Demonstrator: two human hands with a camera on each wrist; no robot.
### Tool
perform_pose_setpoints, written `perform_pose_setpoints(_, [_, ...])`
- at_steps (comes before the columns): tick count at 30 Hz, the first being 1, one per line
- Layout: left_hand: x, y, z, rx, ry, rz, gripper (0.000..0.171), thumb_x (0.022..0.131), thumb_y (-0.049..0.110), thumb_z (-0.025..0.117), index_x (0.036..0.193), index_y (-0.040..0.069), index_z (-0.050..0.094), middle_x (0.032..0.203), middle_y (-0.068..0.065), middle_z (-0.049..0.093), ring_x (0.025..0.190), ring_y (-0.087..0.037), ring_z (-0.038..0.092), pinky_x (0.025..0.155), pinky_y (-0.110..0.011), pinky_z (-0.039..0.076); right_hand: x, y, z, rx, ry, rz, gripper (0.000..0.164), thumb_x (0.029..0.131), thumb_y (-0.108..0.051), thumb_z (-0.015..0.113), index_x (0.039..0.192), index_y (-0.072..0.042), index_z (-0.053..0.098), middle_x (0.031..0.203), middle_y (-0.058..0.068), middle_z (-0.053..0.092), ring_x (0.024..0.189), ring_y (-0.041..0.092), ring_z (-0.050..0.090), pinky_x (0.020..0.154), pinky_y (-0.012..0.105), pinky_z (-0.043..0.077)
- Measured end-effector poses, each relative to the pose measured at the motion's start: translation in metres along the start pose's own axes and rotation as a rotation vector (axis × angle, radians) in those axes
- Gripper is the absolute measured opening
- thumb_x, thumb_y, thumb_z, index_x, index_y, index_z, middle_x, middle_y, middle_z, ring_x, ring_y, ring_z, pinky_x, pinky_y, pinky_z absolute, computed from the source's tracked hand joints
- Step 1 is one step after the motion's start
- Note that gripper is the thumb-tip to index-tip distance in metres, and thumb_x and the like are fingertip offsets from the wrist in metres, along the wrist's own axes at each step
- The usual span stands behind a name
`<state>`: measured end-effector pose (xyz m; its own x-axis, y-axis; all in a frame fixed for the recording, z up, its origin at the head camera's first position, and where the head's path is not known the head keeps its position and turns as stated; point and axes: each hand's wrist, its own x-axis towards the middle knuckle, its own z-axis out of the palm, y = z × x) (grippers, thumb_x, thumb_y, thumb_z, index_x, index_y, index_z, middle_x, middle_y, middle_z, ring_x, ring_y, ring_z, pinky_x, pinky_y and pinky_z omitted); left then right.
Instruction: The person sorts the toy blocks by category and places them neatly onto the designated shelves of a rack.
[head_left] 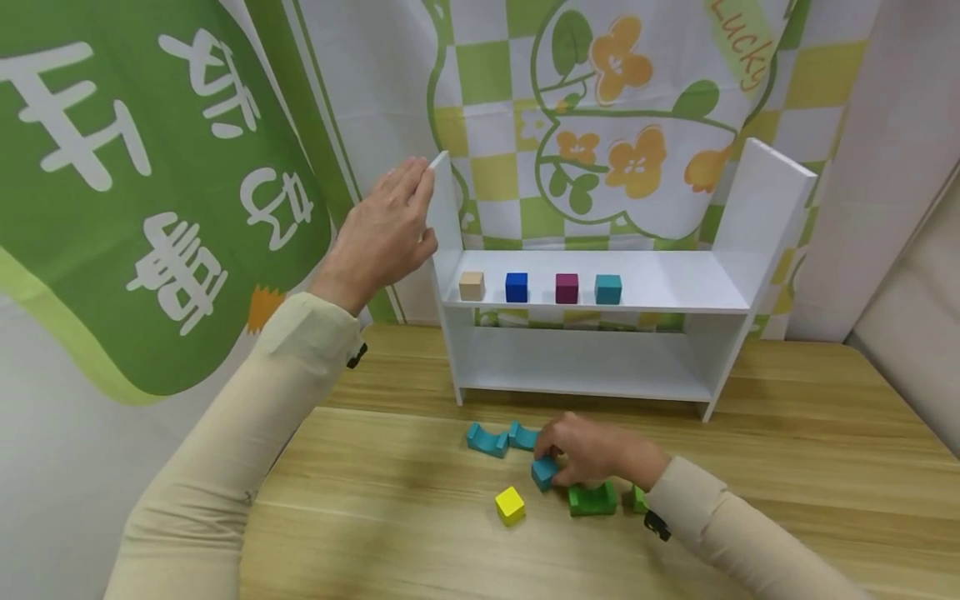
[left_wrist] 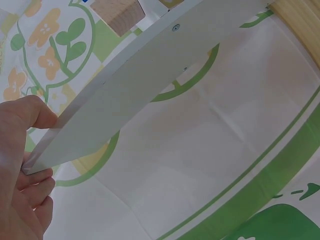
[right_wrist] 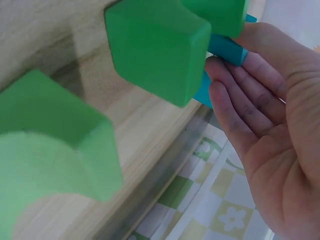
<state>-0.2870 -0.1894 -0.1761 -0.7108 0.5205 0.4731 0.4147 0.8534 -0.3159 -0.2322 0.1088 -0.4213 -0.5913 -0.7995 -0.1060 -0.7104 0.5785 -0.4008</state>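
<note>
Right hand (head_left: pixel 588 450): palm down, forearm entering low from the right and reaching leftward across the wood-grain table (head_left: pixel 360 517). Thumb and fingers pinch a teal-blue painted cube (head_left: pixel 543 474) in front of the white board shelf unit (head_left: pixel 585 360); whether the cube's underside touches the table cannot be told.

Left hand (head_left: pixel 390 221): arm raised and extended from the lower left, back of the hand to the head camera. It grips the upper end of the unit's left side panel by its edge—thumb and fingers to different sides.

Adjacent items: two teal curved-cutout blocks (head_left: pixel 487 441) beyond the held cube, a yellow cube (head_left: pixel 510 506) on the near side, a green curved-cutout block (head_left: pixel 592 500) just below the right hand. Four cubes (head_left: pixel 517 287) stand spaced apart on the upper shelf.
</note>
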Motion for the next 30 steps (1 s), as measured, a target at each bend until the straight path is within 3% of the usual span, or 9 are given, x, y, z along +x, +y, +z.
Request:
perform_pose_setpoints(6, [-0.001, 0.0, 0.0, -0.001, 0.0, 0.002, 0.067, 0.105, 0.019, 0.052, 0.16, -0.011, 0.029, 0.17, -0.027, 0.031, 0.161, -0.041, 0.03, 0.136, -0.049, 0.024, -0.004, 0.004, -0.009, 0.053, 0.025, -0.037, 0.025, 0.088, -0.012, 0.084, 0.113, -0.009, 0.08, 0.111, 0.0, 0.079, 0.092, 0.003, 0.07, 0.085, 0.02, 0.064])
perform_pose_setpoints(13, [-0.001, 0.0, 0.0, -0.003, 0.0, 0.004, 0.067, 0.105, 0.018, 0.052, 0.16, -0.012, 0.029, 0.17, -0.027, 0.031, 0.161, -0.041, 0.03, 0.136, -0.048, 0.023, -0.017, 0.006, -0.037, 0.065, 0.026, -0.002, 0.024, 0.087, -0.014, 0.084, 0.111, -0.011, 0.08, 0.107, -0.004, 0.078, 0.093, 0.007, 0.072, 0.088, 0.032, 0.067])
perform_pose_setpoints(23, [0.0, -0.001, 0.001, -0.005, 0.012, 0.016, 0.066, 0.104, 0.018, 0.051, 0.16, -0.012, 0.03, 0.17, -0.028, 0.031, 0.16, -0.041, 0.03, 0.136, -0.049, 0.024, -0.041, 0.006, -0.073, 0.053, 0.074, -0.047, 0.021, 0.086, -0.012, 0.086, 0.105, -0.007, 0.08, 0.102, 0.0, 0.08, 0.088, 0.006, 0.075, 0.08, 0.026, 0.067])
perform_pose_setpoints(30, [-0.001, -0.001, 0.0, 0.001, 0.011, 0.015, 0.067, 0.104, 0.018, 0.051, 0.16, -0.012, 0.029, 0.17, -0.028, 0.031, 0.16, -0.041, 0.031, 0.136, -0.049, 0.024, -0.061, -0.001, -0.106, 0.041, 0.06, 0.066, 0.021, 0.087, -0.017, 0.087, 0.106, -0.012, 0.079, 0.102, -0.005, 0.078, 0.091, 0.005, 0.074, 0.084, 0.029, 0.067])
